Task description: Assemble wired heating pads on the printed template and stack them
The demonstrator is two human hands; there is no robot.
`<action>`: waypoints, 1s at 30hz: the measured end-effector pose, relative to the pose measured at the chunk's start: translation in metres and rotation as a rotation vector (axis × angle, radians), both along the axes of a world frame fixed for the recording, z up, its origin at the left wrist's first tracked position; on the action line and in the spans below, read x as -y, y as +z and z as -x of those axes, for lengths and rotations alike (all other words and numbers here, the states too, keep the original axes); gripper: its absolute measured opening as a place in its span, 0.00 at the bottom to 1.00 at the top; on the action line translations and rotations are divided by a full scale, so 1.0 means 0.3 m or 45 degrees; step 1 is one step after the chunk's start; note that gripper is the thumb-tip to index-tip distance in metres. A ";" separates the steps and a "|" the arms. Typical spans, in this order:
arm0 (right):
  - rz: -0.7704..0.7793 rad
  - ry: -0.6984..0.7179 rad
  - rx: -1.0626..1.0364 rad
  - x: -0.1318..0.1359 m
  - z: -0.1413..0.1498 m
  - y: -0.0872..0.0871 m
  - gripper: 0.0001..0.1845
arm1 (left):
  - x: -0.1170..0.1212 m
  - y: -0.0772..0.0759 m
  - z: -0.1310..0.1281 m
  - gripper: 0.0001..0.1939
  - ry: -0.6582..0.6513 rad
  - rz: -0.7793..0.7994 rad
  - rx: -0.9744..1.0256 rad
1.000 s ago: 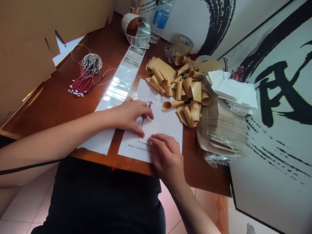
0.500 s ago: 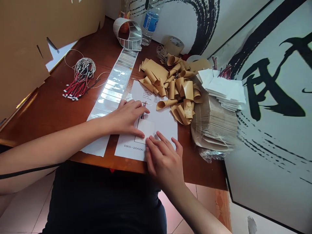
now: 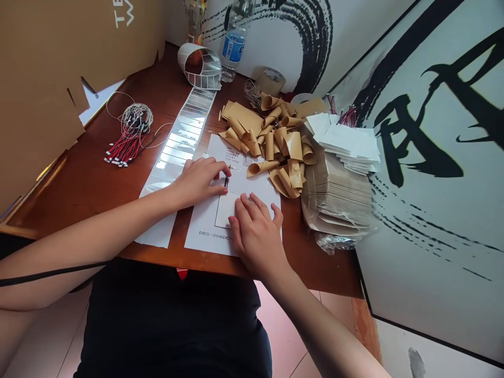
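Currently hands (image 3: 199,181) (image 3: 255,236) on smooth paper sheet (image 3: 205,220), curled kraft strips (image 3: 277,147) just beside.

The light was bright and soft, flaring white on the foil strip (image 3: 181,139), with faint shadow beside my left hand (image 3: 199,181). The wide lens bowed the wall panel (image 3: 429,173), and the paper stack (image 3: 338,194) blurred along its right side.

"DRS-206DC-" printed on white paper sheet (image 3: 210,231) — rest hidden
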State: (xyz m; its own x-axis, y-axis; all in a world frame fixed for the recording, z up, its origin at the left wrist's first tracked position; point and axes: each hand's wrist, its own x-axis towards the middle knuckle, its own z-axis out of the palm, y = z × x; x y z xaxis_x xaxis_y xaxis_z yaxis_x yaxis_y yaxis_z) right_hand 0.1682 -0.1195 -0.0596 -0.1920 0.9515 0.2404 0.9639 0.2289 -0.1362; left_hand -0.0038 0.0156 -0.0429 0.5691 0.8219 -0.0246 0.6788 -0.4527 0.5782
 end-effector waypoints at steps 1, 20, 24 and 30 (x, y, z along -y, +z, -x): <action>0.008 0.003 -0.004 -0.004 -0.002 0.001 0.21 | -0.003 0.000 0.002 0.16 -0.003 -0.006 0.011; -0.092 0.128 -0.034 0.085 0.028 -0.012 0.21 | 0.023 0.032 0.027 0.32 -0.244 -0.038 -0.128; -0.131 0.142 -0.078 0.123 0.049 -0.008 0.19 | 0.035 0.031 0.026 0.27 -0.336 -0.159 -0.103; -0.249 0.037 -0.361 0.124 0.061 -0.023 0.11 | 0.084 0.036 0.019 0.09 -0.538 -0.341 -0.168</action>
State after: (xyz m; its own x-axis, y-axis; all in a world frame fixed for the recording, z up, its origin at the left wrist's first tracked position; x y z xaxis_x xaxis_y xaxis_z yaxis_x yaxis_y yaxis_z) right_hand 0.1500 -0.1567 -0.0664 -0.1174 0.8773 0.4654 0.8866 0.3037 -0.3490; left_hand -0.0096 -0.0094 -0.0322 0.8590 0.5083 0.0609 0.4641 -0.8235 0.3263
